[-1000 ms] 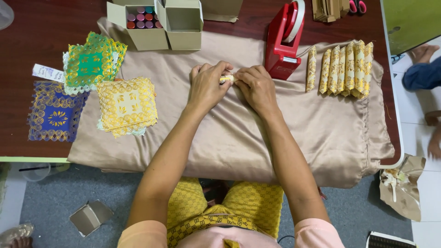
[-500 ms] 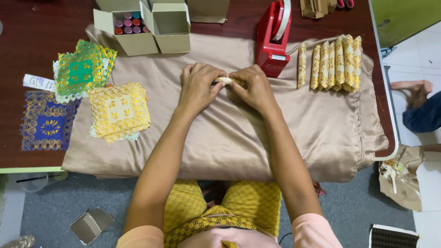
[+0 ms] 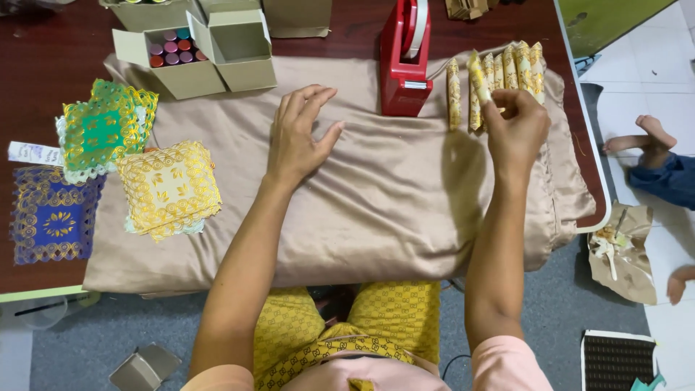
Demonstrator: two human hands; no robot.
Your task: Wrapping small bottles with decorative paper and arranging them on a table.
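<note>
The right hand (image 3: 515,132) had left the left hand (image 3: 298,139), which lay open-fingered mid-frame on the beige cloth (image 3: 376,195), and pinched a yellow roll (image 3: 478,78) at the upper-right row.

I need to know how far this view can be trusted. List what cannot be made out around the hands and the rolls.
- Head view: the right hand covers the lower end of the yellow roll it pinches.
- Head view: the top edge cuts off the tape reel on the red tape dispenser.
- Head view: the capped tubes in the open cardboard box are too small to identify.
- Head view: the left hand hides the tan cloth beneath it.
</note>
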